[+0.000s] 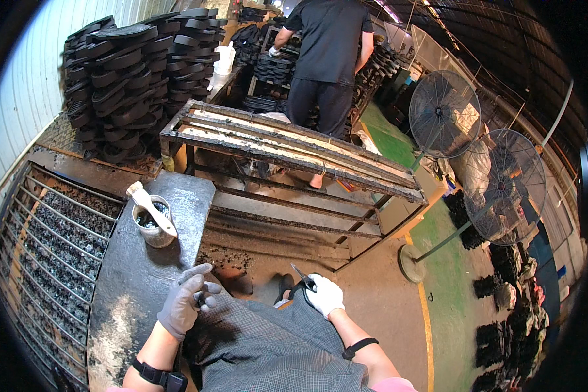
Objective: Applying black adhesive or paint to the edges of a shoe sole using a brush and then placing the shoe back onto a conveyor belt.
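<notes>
In a grey glove, my left hand (188,302) hovers over the edge of the dark work board (144,281), its fingers partly bent and apart, with nothing visible in them. My right hand (324,296), in a white glove, is closed round scissors (302,277) with a dark handle, the pointed blade facing up and left. Beyond my left hand a small tub (157,234) with dark contents stands on the board. A pale-handled brush (151,208) lies across its rim. A dark checked apron (268,340) covers my lap.
A metal rack (294,147) stands ahead, with stacked black soles (134,85) at the back left. A barred grate (52,248) over black scraps lies left. Two stand fans (500,186) are at right. A person in dark clothes (330,59) stands behind the rack, facing away.
</notes>
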A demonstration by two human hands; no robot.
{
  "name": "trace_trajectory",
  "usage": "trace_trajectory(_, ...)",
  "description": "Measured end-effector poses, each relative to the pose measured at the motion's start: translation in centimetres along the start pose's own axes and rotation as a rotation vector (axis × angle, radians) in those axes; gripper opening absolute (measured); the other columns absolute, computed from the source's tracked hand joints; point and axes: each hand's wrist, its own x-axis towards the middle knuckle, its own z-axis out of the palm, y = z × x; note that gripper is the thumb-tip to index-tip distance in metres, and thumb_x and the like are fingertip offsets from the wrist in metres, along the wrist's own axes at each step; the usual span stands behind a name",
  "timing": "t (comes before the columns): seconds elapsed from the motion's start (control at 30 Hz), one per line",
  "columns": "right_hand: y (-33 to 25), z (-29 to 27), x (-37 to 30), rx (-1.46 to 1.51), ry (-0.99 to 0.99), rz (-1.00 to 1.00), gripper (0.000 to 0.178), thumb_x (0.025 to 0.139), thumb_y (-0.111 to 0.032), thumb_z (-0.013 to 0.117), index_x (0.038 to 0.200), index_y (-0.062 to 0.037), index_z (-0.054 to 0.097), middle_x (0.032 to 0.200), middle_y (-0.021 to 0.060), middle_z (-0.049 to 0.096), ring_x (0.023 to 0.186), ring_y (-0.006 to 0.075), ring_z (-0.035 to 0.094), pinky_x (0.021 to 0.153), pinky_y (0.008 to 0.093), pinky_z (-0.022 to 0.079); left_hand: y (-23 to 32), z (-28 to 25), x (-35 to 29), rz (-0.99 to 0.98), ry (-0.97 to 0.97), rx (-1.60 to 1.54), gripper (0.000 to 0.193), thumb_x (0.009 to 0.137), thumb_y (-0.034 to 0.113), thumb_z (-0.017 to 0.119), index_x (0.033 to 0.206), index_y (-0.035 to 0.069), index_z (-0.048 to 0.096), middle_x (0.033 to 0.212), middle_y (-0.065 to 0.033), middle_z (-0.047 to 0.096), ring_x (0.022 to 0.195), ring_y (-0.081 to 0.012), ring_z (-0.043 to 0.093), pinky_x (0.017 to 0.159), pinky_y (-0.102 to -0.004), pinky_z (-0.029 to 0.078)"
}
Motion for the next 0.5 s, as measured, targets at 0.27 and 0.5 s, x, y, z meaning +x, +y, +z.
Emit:
trace_trajectory(0.27,-0.43,-0.35,-0.2,0.009,0.003,-0.012,0.038,0.09,-0.038,0.066,0.122,-0.0177,0.07,0.109,0.017,0.074,0.101,0.0394,0.071,0.089,0.0466,0.056,-0.05,-0.04,-0.04,0.007,-0.004,0.007,0.049,0.099,0.033,0.067,0.139,0.006,0.057,0.097,-0.0146,0.073,0.068,-0.0168,0.067,0.059,-0.0269,0.051)
trace_trajectory(0.5,-0.16,-0.14,-0.24,0.003,0.009,-0.01,0.037,0.089,-0.037,0.067,0.121,-0.0174,0.071,0.108,0.017,0.074,0.101,0.0391,0.071,0.088,0.0462,0.056,0.0,0.01,-0.13,0.027,-0.014,0.027,0.052,0.098,0.036,0.069,0.139,0.006,0.057,0.097,-0.0146,0.074,0.069,-0.0168,0.066,0.06,-0.0274,0.051)
